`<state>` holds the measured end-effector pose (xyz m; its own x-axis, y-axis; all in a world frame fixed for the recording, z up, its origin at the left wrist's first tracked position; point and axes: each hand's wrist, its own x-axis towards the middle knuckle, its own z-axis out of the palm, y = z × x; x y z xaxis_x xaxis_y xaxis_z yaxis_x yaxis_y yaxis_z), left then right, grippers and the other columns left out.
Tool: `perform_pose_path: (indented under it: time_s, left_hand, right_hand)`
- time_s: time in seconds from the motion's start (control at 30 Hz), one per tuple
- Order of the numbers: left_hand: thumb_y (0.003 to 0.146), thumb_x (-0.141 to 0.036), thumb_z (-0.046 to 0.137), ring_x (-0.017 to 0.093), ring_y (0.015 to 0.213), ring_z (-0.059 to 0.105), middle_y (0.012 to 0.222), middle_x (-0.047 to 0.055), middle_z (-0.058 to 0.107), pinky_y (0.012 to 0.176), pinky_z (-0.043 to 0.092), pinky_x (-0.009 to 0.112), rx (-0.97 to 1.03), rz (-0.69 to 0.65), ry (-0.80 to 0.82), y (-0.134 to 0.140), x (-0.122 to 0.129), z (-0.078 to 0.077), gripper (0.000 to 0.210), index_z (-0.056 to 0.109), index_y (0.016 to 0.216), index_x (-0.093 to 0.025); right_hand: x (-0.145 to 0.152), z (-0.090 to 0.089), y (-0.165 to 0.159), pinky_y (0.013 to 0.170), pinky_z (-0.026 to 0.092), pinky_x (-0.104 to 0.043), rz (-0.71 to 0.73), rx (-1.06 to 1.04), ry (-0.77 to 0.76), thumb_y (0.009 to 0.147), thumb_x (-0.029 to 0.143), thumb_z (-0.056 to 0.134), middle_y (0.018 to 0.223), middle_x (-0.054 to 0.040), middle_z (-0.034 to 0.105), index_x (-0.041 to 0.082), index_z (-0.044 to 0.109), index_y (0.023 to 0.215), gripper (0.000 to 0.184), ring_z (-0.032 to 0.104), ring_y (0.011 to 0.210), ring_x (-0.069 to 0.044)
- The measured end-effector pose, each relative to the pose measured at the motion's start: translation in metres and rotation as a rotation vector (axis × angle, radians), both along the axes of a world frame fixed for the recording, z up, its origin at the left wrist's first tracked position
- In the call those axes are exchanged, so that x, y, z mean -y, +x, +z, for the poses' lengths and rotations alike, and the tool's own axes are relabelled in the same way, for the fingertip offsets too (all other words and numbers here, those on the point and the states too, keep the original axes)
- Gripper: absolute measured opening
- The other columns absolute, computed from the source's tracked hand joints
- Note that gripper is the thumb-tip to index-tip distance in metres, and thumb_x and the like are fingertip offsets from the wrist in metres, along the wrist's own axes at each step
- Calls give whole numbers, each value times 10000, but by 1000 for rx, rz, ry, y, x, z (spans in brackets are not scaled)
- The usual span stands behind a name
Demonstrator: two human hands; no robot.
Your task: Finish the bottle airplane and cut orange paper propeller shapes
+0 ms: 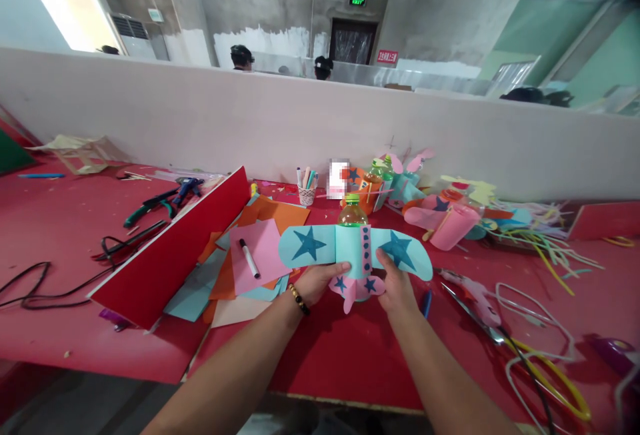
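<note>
Between my hands is a toy airplane (350, 245) made from a plastic bottle wrapped in light blue paper. Its blue wings carry dark blue stars, a pink strip with dots runs down the body, and a pink starred tail sits at the near end. The yellow-green bottle cap points away from me. My left hand (323, 282) grips the body's left side near the tail, thumb on top. My right hand (395, 282) holds the right side, its thumb on the right wing by the star; its other fingers are mostly hidden beneath.
Left lie colored paper sheets (200, 292), a marker (249, 258) and an upright red divider (175, 248). Behind stand a pen cup (307, 192) and other bottle crafts (453, 225). At right are a pink glue gun (473, 292), yellow-handled scissors (500, 335) and loose cords. A white partition (280, 115) closes the back.
</note>
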<state>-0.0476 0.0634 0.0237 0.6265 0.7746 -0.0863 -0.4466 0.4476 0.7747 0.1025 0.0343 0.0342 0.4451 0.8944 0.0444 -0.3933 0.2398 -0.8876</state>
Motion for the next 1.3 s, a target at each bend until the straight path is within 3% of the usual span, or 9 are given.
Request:
perform_pose_path:
  time_s: [0.2,0.33,0.47,0.53,0.63,0.7,0.83,0.97,1.3]
  left_hand:
    - [683,-310,752,290,1053,615,1107,143,669,932,469,416,10,133,27,1,-2,0,408,671,1030,-110]
    - [661,-309,772,288,1072,606,1137,140,657,958,452,412,-23,233,34,1,-5,-1,419,674,1020,-116]
    - [666,-351,765,288,1023,628,1118,157,662,934,469,409,-60,166,-5,1,-6,-4,420,689,985,-90]
    - [664,-376,761,284,986,643,1077,161,678,921,473,401,-114,124,-23,1,-4,-4,430,695,968,-79]
    - [642,-351,781,269,992,642,1090,143,676,920,472,378,-118,121,32,1,-2,-2,423,697,975,-105]
    - [636,-334,788,266,988,644,1103,136,672,912,475,377,-93,88,56,1,0,-1,422,694,989,-121]
    - [646,-341,781,265,909,664,1025,158,692,880,483,391,-120,-35,41,-3,0,-3,433,692,989,-91]
    - [660,-353,769,251,846,670,960,160,705,838,492,373,-157,-115,43,-6,0,-5,442,691,992,-72]
    - [613,-343,802,250,862,664,967,146,704,814,504,360,-147,-106,8,-5,3,-3,489,684,1018,-95]
  right_hand:
    - [-6,-1,4,799,545,-419,11,-105,-4,752,324,660,896,-20,718,223,640,999,268,670,889,-245]
    - [-1,3,27,740,545,-397,-99,-40,30,783,348,616,925,-49,692,213,622,989,247,662,856,-234]
    - [23,30,39,939,446,-425,-492,448,225,750,268,680,1224,-61,564,258,518,1184,462,530,1144,-246]
    - [32,48,39,1040,347,-454,-528,802,300,725,223,709,1330,-75,482,267,476,1267,592,439,1242,-269]
    - [31,68,39,1057,328,-467,-286,1190,285,751,231,685,1275,-77,544,273,522,1262,538,458,1220,-281]
    - [21,74,44,1020,372,-478,-137,1266,204,742,265,697,1229,-79,589,273,552,1244,522,496,1182,-289]
    - [-1,74,59,957,439,-479,155,1126,16,681,307,757,1195,-75,636,264,571,1238,589,569,1113,-293]
    - [-8,72,64,945,465,-431,436,874,40,662,257,774,1190,-56,651,264,549,1256,636,578,1125,-268]
    - [-2,74,55,935,455,-419,475,716,29,665,190,747,1152,-64,657,233,562,1192,560,576,1110,-256]
